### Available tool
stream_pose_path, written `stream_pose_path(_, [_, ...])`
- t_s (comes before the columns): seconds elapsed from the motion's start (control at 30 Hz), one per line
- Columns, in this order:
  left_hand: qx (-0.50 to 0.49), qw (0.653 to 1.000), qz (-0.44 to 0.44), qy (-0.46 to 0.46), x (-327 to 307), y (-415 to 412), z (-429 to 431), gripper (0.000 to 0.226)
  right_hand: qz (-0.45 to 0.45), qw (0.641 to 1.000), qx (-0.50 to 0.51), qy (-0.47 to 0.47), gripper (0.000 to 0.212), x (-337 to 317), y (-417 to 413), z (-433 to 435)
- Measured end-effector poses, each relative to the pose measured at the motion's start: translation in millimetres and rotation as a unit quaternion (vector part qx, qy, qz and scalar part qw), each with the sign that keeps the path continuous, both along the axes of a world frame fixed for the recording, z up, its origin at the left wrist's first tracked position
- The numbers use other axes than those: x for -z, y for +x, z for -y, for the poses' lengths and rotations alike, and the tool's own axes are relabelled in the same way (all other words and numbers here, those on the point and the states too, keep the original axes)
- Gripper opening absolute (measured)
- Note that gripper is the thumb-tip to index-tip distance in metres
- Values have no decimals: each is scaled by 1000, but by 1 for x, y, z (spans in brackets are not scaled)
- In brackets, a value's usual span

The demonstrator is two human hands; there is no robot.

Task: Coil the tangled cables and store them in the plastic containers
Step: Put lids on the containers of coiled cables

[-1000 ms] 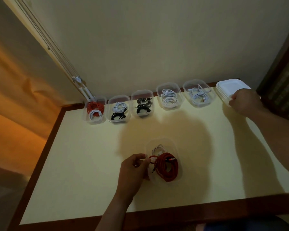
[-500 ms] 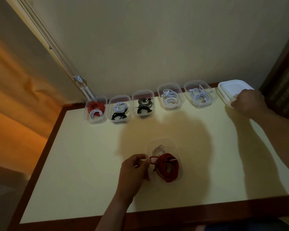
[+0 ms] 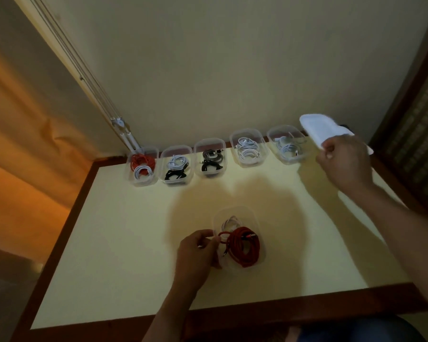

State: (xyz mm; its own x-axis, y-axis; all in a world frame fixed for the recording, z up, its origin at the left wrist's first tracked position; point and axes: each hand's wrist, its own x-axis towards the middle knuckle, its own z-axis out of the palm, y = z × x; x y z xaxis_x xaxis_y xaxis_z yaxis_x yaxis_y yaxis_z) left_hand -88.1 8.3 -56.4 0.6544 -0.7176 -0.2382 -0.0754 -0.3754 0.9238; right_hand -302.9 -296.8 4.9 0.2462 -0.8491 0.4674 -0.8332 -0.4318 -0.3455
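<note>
Left hand (image 3: 198, 250) grips the left wall of a clear container (image 3: 232, 210) at 6 o'clock on the table (image 3: 134, 230), with a red cable (image 3: 245, 245) coiled inside. Right hand (image 3: 345, 161) pinches a white lid (image 3: 316, 127) by its edge at 2 o'clock. The light coil looks springy and may bulge, so press its centre flat.

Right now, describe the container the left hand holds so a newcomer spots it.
On the cream table, five clear containers line the far edge by the wall. One more clear container stands alone nearer the front edge, left hand gripping its side. Only it sits apart from the row, holding a big red cable coil.
</note>
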Motion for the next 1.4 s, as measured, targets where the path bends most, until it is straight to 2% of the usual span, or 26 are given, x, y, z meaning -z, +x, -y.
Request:
stream_pose_path(0.1, [-3,1000,9,-1,-1,-4,-4,12,71,995,-70,7,10,4,18,-89])
stream_pose_path(0.17, [-5,1000,1,-1,-2,-6,-8,12,81,990,-117,-4,15,13,32,-152])
stream_pose_path(0.3, [-29,998,-47,-25,-7,-13,-16,15,20,977,-214,-3,10,38,52,-241])
stream_pose_path(0.4, [-55,995,-72,-41,-11,-16,-20,13,-27,969,-245,15,8,52,63,-274])
stream_pose_path(0.57, [-69,995,-71,-28,-16,-10,-17,22,-57,970,-229,54,15,54,70,-285])
stream_pose_path(0.67, [-32,999,17,-10,-18,-12,-9,13,-36,969,-236,71,8,57,65,-279])
stream_pose_path(0.73, [-25,998,55,3,-22,-7,-7,10,-13,970,-230,75,22,56,64,-273])
stream_pose_path(0.87, [2,993,112,26,-26,1,1,17,43,984,-147,94,22,46,60,-249])
stream_pose_path(0.97, [21,988,149,37,-25,3,6,27,33,984,-101,141,27,37,60,-232])
stream_pose_path(1.1, [42,984,159,64,-24,9,13,29,59,969,-70,229,33,36,62,-215])
stream_pose_path(1.27, [51,984,152,75,-26,14,17,41,76,959,-57,266,32,38,62,-208])
stream_pose_path(1.4, [44,988,125,80,-23,20,20,40,112,945,-39,306,27,43,60,-207])
